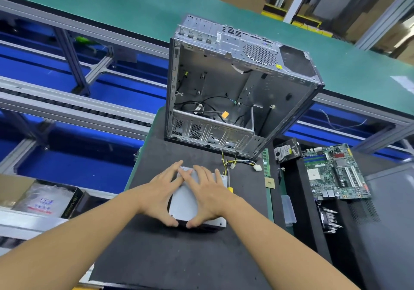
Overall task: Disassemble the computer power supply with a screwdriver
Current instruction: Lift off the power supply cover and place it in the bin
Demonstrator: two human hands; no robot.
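Left hand and right hand clamp the power supply lying on the table, thumbs hooked on its near edge (probably steadying it for unscrewing); the screwdriver lies just beside, unheld

Spreading out as a black mat; bearing a grey power supply directly under the fingers; bearing a yellow-handled screwdriver just right of the fingers, beside it; bearing a wire bundle just beyond the right fingertips; bearing an open computer case, upright, farther beyond the fingertips.
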